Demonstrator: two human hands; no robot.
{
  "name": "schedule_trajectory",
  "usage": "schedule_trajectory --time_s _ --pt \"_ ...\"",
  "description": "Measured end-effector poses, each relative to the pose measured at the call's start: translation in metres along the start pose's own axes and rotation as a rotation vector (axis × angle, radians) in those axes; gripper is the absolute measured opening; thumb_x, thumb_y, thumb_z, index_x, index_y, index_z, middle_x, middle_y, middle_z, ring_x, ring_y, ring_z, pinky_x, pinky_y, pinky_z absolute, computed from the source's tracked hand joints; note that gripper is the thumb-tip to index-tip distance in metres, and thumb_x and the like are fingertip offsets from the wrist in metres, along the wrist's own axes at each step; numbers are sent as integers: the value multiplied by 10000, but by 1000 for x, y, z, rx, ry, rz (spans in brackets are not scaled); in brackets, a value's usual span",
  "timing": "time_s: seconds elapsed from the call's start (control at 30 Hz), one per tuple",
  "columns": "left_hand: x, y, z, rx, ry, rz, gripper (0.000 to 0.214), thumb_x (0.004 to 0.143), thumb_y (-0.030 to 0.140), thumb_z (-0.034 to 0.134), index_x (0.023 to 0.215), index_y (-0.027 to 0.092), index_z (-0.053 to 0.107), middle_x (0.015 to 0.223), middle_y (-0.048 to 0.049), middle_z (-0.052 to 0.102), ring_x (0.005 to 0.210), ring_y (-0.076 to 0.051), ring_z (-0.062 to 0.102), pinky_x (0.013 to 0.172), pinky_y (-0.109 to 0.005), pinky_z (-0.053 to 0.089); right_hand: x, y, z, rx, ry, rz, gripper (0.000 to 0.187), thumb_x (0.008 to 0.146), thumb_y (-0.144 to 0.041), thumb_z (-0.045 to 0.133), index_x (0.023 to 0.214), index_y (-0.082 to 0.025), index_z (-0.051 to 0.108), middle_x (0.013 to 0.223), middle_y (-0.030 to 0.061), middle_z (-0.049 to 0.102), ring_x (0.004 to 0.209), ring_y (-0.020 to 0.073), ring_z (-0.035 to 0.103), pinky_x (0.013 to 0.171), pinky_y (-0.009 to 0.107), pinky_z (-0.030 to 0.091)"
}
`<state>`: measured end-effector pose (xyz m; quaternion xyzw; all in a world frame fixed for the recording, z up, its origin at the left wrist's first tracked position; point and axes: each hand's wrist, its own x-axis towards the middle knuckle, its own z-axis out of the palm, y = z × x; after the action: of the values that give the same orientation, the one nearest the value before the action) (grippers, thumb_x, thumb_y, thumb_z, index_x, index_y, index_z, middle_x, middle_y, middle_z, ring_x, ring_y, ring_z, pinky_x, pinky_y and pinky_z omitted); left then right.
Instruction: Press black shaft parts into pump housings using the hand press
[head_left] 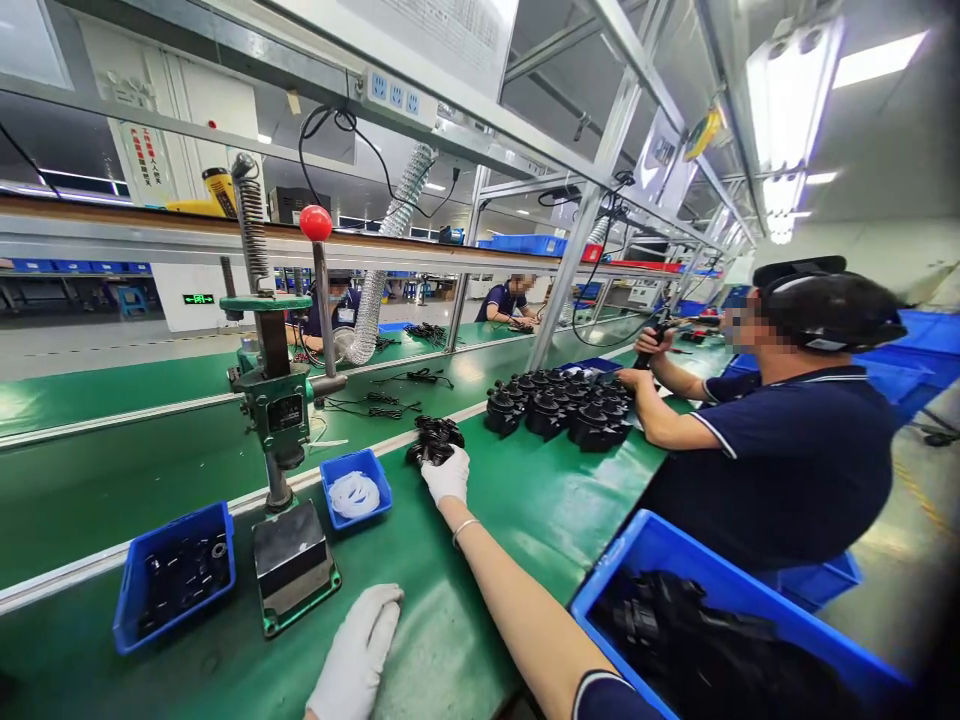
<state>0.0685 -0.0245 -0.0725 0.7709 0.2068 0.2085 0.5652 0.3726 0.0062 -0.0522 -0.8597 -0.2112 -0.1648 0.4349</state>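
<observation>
My right hand (447, 474), in a white glove, reaches far out over the green bench and closes on a black plastic part (435, 438) near the conveyor's edge. My left hand (358, 650), also gloved, lies flat on the bench close to me with its fingers stretched out, holding nothing. It rests just right of the hand press base (292, 565). A small blue tray of white rings (355, 490) sits left of my right hand.
A hand press with a red knob (316, 223) stands on the bench. A blue bin of small black parts (176, 575) is at left, a large blue bin of black parts (720, 625) at right. A co-worker (780, 440) beside a cluster of black parts (562, 405) works at right.
</observation>
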Motion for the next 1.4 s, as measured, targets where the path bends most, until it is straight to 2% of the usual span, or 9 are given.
schedule_trajectory --time_s 0.1,0.23,0.4,0.53,0.7,0.83,0.93,1.1,1.4 --pt "2 8 -3 133 22 55 390 938 472 456 1138 218 674 1262 -82 661 1218 -234 583 1140 -425 392 10 4 -10 -58 -109 -93 483 814 -381 706 1210 -144 564 1205 143 579 1066 280 589 929 441 493" --pt "4 6 -2 216 18 92 365 939 456 458 1124 241 688 1253 -66 675 1201 -224 604 1103 -395 442 7 0 -14 -149 -140 -183 619 704 -355 754 1262 -166 562 1402 189 442 1290 388 417 1018 482 429" --pt "7 -13 -4 251 -21 118 388 954 472 454 1189 251 670 1310 -59 648 1234 -208 591 1115 -358 425 -10 -19 -1 -184 -166 -241 650 749 -338 717 1342 -168 513 1334 151 523 1236 327 478 1033 405 418" --pt "8 -18 -9 249 -39 150 388 962 474 451 1195 257 671 1314 -60 647 1236 -206 591 1116 -353 419 -7 -33 -3 -224 -159 -265 504 831 -373 657 1279 -157 576 1347 160 515 1259 328 455 1025 405 411" --pt "11 -12 -10 222 -43 202 347 962 453 469 1186 287 676 1291 -46 663 1220 -196 604 1095 -322 437 63 -48 -24 -315 -185 -309 365 983 -297 535 1322 -162 525 1393 129 475 1289 297 437 1072 512 352" --pt "15 -8 -7 184 -5 222 346 970 438 460 1150 259 694 1235 -58 692 1169 -185 637 1066 -287 463 123 -61 -19 -396 -433 -383 322 975 -350 593 1247 -177 575 1292 102 552 1143 270 559 978 503 466" --pt "16 -6 -7 184 2 224 325 970 422 467 1128 265 704 1205 -50 707 1136 -177 655 1044 -259 479 140 -64 -9 -456 -651 -416 296 969 -336 609 1212 -167 592 1244 97 579 1073 248 597 919 464 516" --pt "15 -4 -9 194 9 269 283 948 399 520 1128 284 705 1190 -38 715 1122 -184 664 1022 -240 493 139 -50 -15 -524 -825 -392 281 981 -342 591 1203 -169 595 1213 94 594 1028 230 615 886 435 536" --pt "10 15 -7 266 17 152 302 955 421 472 1045 277 722 1162 -34 722 1097 -197 670 1000 -289 523 100 -16 -48 -586 -799 -195 265 993 -359 568 1181 -176 606 1188 91 606 1001 218 622 873 420 541"
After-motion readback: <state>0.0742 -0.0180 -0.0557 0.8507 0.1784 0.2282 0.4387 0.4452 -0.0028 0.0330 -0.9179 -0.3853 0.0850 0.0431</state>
